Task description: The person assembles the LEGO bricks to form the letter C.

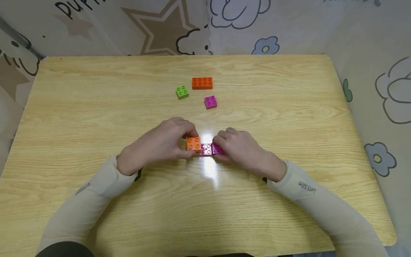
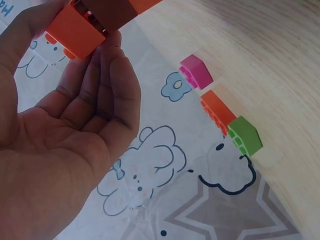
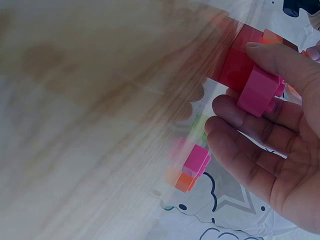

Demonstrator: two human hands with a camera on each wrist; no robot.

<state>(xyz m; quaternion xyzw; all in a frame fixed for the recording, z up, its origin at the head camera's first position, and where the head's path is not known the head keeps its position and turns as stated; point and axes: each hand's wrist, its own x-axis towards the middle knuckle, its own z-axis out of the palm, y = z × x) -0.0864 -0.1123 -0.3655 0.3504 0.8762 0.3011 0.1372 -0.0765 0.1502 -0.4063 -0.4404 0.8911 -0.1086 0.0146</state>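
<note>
An orange four-stud brick (image 1: 193,143) is pinched by the left hand (image 1: 162,139); at its three o'clock, past a red brick (image 1: 206,149), a magenta brick (image 1: 217,149) is pinched by the right hand (image 1: 242,149). At twelve, an eight-stud brick (image 1: 202,83) is seen.

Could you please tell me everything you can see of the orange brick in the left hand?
The orange brick looks like smooth plastic: a square block with four round studs on top, in two rows of two. It is upright, over the middle of the wood-grain table. The left hand holds it between thumb and fingers. A brown brick lies beneath; whether the two are fully joined is unclear.
</note>
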